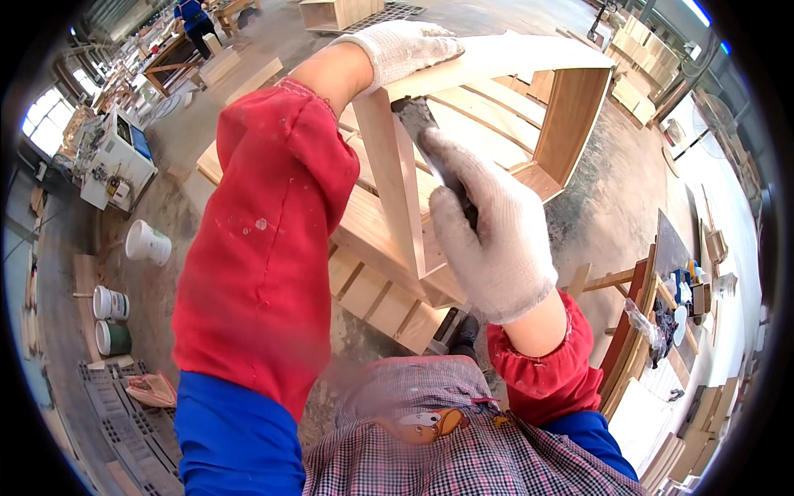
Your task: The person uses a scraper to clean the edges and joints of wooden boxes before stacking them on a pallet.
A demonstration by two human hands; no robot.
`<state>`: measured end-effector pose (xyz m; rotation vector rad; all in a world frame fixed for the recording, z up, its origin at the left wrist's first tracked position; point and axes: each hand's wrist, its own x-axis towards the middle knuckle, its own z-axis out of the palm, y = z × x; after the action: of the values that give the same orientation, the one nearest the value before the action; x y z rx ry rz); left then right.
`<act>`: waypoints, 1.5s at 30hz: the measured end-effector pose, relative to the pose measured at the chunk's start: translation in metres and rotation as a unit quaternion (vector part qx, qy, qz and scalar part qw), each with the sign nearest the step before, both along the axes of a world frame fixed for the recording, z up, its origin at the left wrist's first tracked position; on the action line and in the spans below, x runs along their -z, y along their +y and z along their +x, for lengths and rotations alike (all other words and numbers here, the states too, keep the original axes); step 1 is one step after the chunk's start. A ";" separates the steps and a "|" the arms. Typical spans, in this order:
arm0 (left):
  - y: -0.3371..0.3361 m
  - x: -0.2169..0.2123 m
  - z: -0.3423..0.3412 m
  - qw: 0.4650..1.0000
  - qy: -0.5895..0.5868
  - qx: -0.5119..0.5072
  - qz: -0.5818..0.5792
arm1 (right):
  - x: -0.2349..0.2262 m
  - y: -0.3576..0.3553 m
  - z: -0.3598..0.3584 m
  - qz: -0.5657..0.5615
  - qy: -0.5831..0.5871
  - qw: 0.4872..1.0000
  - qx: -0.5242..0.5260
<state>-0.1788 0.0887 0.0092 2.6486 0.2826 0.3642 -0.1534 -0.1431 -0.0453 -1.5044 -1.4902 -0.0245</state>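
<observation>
Head view: left camera of side-by-side pair, worn on person's head. Faces down and forward, upright, unmirrored. Apron [356,459] and left sleeve [256,256] nearest lens; left hand [407,51], right hand [500,227] and frame [572,124] farther out; floor [591,217] beyond, co-worker [193,18] far off at upper left. Wide fisheye, dark round rim.

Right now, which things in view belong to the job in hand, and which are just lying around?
Belongs:
Pale wooden box, under white-gloved left hand
Flat grey metal tool, in white-gloved right hand

Lying around:
Round white plastic bucket
Round green plastic bucket
</observation>
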 end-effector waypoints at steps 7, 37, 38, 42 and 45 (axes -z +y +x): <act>-0.006 0.002 -0.003 0.997 -0.031 -0.045 -0.049 | -0.014 -0.009 0.002 -0.044 -0.001 0.999 0.001; 0.020 0.009 -0.012 0.964 -0.085 -0.020 -0.252 | 0.247 -0.091 -0.017 -0.211 0.087 0.974 0.007; 0.020 0.009 -0.014 0.964 -0.086 -0.022 -0.252 | 0.251 -0.090 -0.019 -0.203 0.092 0.975 0.009; 0.024 0.010 -0.013 0.963 -0.087 -0.024 -0.253 | 0.258 -0.085 -0.020 -0.164 0.094 0.982 0.017; 0.025 0.008 -0.012 0.962 -0.092 -0.024 -0.256 | 0.265 -0.082 -0.022 -0.162 0.094 0.982 0.023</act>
<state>-0.1908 0.1142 0.0007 2.0893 0.3293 0.4761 -0.1749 -0.2253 -0.3107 -1.7463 -1.3512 0.3388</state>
